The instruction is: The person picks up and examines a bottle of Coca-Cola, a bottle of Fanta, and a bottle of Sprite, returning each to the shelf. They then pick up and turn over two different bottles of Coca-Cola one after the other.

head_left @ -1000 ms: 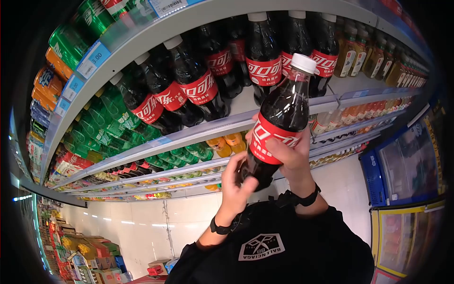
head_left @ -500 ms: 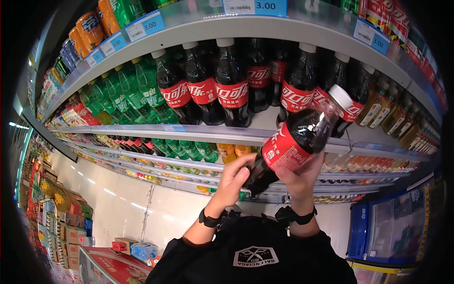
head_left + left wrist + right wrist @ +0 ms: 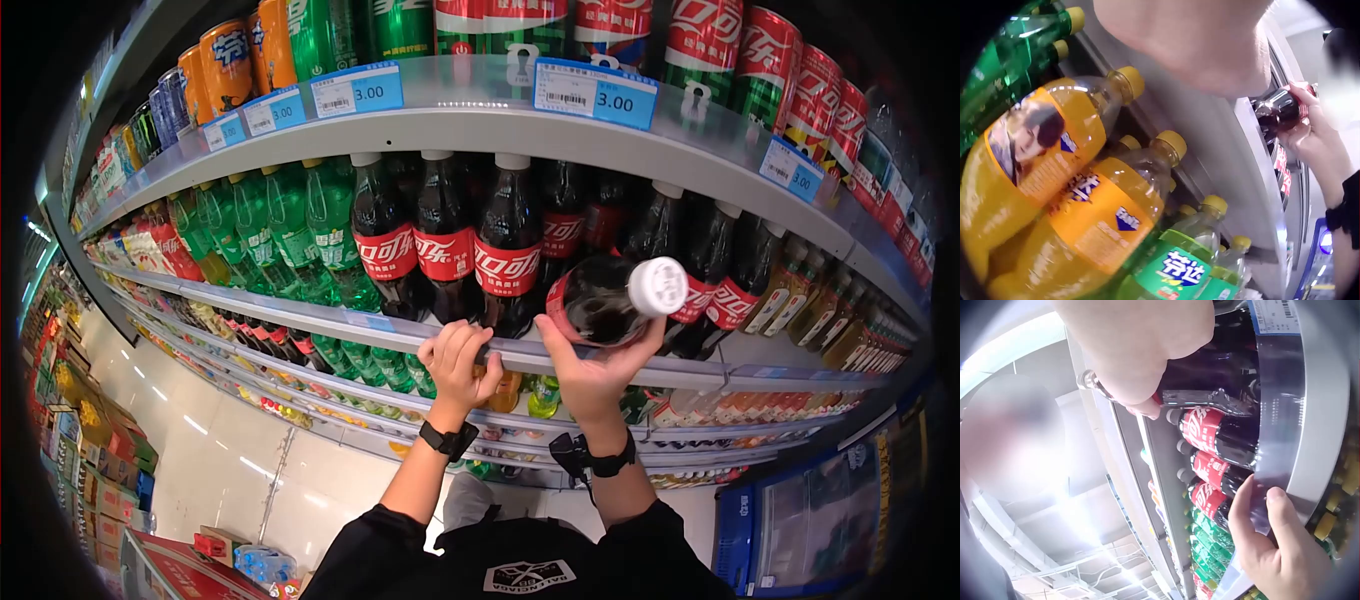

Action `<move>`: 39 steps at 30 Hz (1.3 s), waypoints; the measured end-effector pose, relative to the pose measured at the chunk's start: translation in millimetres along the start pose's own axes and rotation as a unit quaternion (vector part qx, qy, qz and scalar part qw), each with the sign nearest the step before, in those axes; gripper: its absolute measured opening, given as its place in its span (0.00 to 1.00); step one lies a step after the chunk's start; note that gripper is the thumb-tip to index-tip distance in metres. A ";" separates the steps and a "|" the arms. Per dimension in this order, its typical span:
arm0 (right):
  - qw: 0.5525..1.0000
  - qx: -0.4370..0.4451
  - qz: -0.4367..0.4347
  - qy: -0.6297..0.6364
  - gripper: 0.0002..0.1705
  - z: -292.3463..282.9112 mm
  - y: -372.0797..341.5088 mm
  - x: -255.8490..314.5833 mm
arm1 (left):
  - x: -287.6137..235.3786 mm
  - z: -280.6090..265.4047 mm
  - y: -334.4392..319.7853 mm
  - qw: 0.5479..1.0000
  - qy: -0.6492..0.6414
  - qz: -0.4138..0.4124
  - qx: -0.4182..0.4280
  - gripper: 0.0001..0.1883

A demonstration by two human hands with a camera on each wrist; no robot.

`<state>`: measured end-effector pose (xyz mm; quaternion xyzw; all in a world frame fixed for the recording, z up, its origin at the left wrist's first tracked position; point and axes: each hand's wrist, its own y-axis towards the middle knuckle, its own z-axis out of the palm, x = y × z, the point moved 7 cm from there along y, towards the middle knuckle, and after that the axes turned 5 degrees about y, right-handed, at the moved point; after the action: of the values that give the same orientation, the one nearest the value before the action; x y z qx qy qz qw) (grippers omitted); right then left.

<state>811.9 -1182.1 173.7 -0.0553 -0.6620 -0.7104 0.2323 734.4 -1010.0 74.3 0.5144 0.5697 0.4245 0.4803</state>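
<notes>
In the head view my right hand (image 3: 598, 380) grips a cola bottle (image 3: 598, 303) with a red label and white cap. The bottle tilts with its cap towards me, over the shelf front, its base pointing in at the cola row. My left hand (image 3: 458, 368) has its fingers curled on the shelf's front edge (image 3: 640, 370), below standing cola bottles (image 3: 505, 250). The right wrist view shows the thumb and a finger of the left hand (image 3: 1282, 550) at that edge's clear strip (image 3: 1279, 419).
Green soda bottles (image 3: 285, 235) stand left of the colas, amber drink bottles (image 3: 790, 290) to the right. Above, a shelf with price tags (image 3: 595, 93) carries cans (image 3: 700, 50). Orange soda bottles (image 3: 1100, 212) fill a lower shelf. A blue freezer (image 3: 738, 540) stands at right.
The bottle has moved from in front of my chest forward to the cola shelf and tipped, cap towards me. My left hand has left the bottle's base and gone to the shelf edge.
</notes>
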 end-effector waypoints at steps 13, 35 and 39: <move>0.983 0.060 -0.137 -0.112 0.56 28.7 8.9 0.1 | -1.5 3.0 -1.6 1.000 0.001 -0.025 0.001 0.20; 0.893 0.119 -0.117 -0.419 0.31 29.6 75.5 25.9 | 0.8 6.0 -5.3 0.998 0.042 0.000 -0.041 0.18; 0.872 0.131 -0.137 -0.451 0.30 26.9 84.2 20.9 | 0.1 5.1 -4.4 0.999 0.042 -0.002 -0.032 0.17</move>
<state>821.2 -1162.8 261.9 -0.2475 -0.7827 -0.5401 -0.1854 738.7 -1010.4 69.2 0.4794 0.5766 0.4631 0.4724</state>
